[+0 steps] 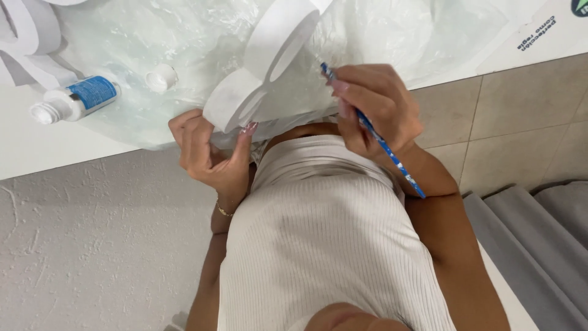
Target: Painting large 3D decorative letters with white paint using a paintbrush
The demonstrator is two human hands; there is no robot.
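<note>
My left hand (208,150) grips the lower rounded end of a thick white cut-out shape (269,58) that stands tilted on its edge over a clear plastic sheet (153,37). In my right hand (373,107) is a thin blue brush (392,156), its tip touching the right side of the white shape. The brush handle slants down to the right across my forearm.
A small white bottle with a blue label (76,101) lies on its side at the left, open, and its white cap (161,78) sits close by on the plastic. More white cut-out shapes (27,43) lie at the upper left. Tiled floor (520,116) and grey cushions (539,239) are to the right.
</note>
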